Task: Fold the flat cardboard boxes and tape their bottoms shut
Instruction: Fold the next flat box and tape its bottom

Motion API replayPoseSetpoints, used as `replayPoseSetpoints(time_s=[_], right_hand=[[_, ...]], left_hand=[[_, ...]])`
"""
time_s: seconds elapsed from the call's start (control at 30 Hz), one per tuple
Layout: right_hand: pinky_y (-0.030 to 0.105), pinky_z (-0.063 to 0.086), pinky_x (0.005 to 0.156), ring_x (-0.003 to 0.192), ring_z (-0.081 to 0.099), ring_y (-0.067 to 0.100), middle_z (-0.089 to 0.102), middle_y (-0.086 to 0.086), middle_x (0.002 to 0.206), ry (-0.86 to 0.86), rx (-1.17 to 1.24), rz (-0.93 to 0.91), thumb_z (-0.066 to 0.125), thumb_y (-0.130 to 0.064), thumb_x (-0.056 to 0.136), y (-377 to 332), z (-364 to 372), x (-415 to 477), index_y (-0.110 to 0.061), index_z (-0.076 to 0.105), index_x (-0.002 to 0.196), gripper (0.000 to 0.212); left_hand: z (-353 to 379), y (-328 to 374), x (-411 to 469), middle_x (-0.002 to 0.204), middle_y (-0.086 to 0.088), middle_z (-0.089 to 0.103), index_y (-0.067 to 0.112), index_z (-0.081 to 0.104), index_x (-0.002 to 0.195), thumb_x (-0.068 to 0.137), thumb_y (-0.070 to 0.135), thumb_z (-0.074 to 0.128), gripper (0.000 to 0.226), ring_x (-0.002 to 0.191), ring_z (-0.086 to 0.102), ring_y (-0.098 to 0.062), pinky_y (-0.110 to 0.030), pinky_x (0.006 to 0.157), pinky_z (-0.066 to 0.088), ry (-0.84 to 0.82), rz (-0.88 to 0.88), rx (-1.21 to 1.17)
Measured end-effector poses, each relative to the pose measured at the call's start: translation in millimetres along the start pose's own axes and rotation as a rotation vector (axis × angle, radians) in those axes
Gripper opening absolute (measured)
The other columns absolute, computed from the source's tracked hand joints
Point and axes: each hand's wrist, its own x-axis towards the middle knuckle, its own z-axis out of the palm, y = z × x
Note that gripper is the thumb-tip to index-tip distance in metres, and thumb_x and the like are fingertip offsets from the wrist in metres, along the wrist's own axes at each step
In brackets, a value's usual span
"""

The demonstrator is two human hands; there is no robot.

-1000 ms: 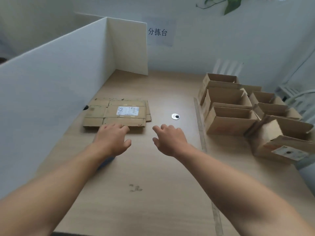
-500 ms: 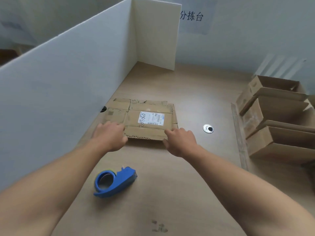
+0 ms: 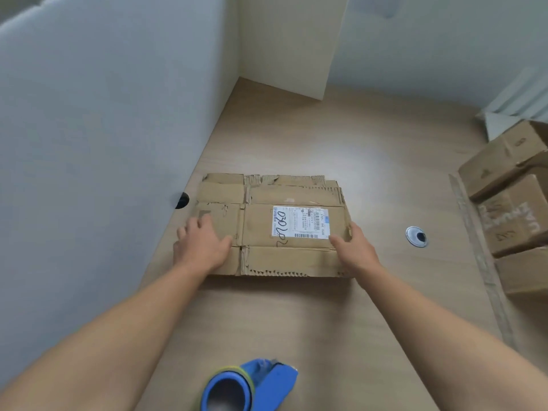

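Observation:
A stack of flat cardboard boxes (image 3: pixel 284 259) lies on the wooden table against the left partition; the top one bears a white shipping label (image 3: pixel 301 222). My left hand (image 3: pixel 201 247) lies on the stack's left part, thumb on top and fingers curled over the left edge. At the right edge, my right hand (image 3: pixel 355 253) has its thumb on the top sheet and its fingers round the edge. A blue tape dispenser (image 3: pixel 252 387) sits on the table near me, between my forearms.
A white partition wall (image 3: pixel 103 143) runs along the left and turns across the back. Folded brown boxes (image 3: pixel 510 203) stand at the right edge. A round metal cable hole (image 3: pixel 416 236) lies in the table (image 3: pixel 370 173) right of the stack.
Both hands reached forward from the bare table to the flat cardboard and now sit on its left and right edges. The view has moved closer and tilted down.

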Motion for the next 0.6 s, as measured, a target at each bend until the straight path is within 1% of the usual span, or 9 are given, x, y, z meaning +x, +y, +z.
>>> replayPoseSetpoints(time_s=[0.07,0.13,0.23,0.3,0.37,0.43,0.47,0.57,0.6], right_hand=[[0.046,0.049,0.101,0.121,0.054,0.024,0.055,-0.003,0.137,0.023,0.078,0.022,0.059,-0.034,0.094,-2.4,8.8,2.3,-0.033,0.037,0.148,0.058],[0.045,0.050,0.099,0.119,0.054,0.024,0.056,-0.003,0.135,0.102,0.132,0.046,0.061,-0.034,0.093,-3.0,14.6,2.4,-0.028,0.039,0.146,0.058],[0.043,0.049,0.099,0.113,0.057,0.023,0.057,-0.005,0.121,0.150,0.254,0.120,0.060,-0.036,0.094,4.5,12.5,-0.6,-0.023,0.046,0.142,0.051],[0.043,0.052,0.095,0.104,0.062,0.022,0.062,-0.004,0.115,0.134,0.328,0.144,0.060,-0.036,0.096,14.0,6.8,-6.5,-0.021,0.056,0.128,0.036],[0.039,0.054,0.084,0.094,0.064,0.017,0.066,0.000,0.110,0.115,0.383,0.102,0.059,-0.032,0.097,23.7,-2.1,-17.3,-0.023,0.059,0.111,0.015],[0.033,0.051,0.072,0.088,0.063,0.012,0.066,0.000,0.106,0.109,0.423,0.039,0.058,-0.027,0.099,34.5,-14.0,-30.4,-0.025,0.057,0.105,0.007],[0.032,0.051,0.071,0.088,0.063,0.012,0.067,0.001,0.106,0.107,0.456,0.013,0.058,-0.026,0.099,41.6,-21.0,-37.3,-0.025,0.057,0.105,0.006],[0.040,0.056,0.080,0.093,0.067,0.018,0.069,0.005,0.110,0.090,0.597,-0.042,0.055,-0.022,0.101,65.8,-47.4,-60.9,-0.023,0.057,0.110,0.009],[0.040,0.056,0.079,0.094,0.068,0.017,0.069,0.005,0.110,0.090,0.629,-0.053,0.053,-0.021,0.102,74.2,-57.9,-69.7,-0.021,0.056,0.114,0.012]], left_hand=[[7.0,-2.7,3.8,0.159,-0.011,0.017,0.018,0.023,0.153,0.091,0.055,0.057,0.080,0.140,0.021,-0.037,-0.049,0.108,0.033,0.028,-0.025,-0.081],[12.0,-4.2,5.7,0.160,-0.010,0.014,0.019,0.019,0.155,0.089,0.057,0.059,0.086,0.141,0.017,-0.037,-0.051,0.110,0.031,0.032,-0.058,-0.133],[16.1,-7.0,4.6,0.157,-0.012,0.023,0.020,0.019,0.155,0.085,0.061,0.062,0.092,0.139,0.021,-0.036,-0.051,0.110,0.031,0.034,-0.077,-0.150],[14.7,-8.9,0.2,0.154,-0.014,0.027,0.019,0.020,0.155,0.084,0.061,0.064,0.094,0.139,0.024,-0.037,-0.052,0.110,0.031,0.020,-0.113,-0.199],[13.3,-9.6,-8.2,0.155,-0.015,0.029,0.019,0.019,0.156,0.084,0.061,0.066,0.095,0.140,0.027,-0.037,-0.054,0.112,0.030,-0.002,-0.141,-0.265],[13.8,-8.6,-20.8,0.155,-0.015,0.030,0.020,0.018,0.156,0.083,0.059,0.068,0.097,0.140,0.032,-0.036,-0.054,0.112,0.031,-0.003,-0.117,-0.344],[13.1,-7.2,-29.2,0.155,-0.014,0.029,0.021,0.018,0.157,0.082,0.058,0.070,0.098,0.141,0.032,-0.035,-0.054,0.113,0.032,0.011,-0.088,-0.403],[7.4,1.8,-59.6,0.158,-0.009,0.027,0.023,0.016,0.158,0.079,0.056,0.075,0.104,0.145,0.030,-0.027,-0.047,0.117,0.030,0.085,0.046,-0.591],[5.0,6.2,-71.1,0.160,-0.007,0.027,0.023,0.015,0.158,0.078,0.056,0.076,0.106,0.146,0.029,-0.025,-0.045,0.118,0.029,0.102,0.089,-0.631]])
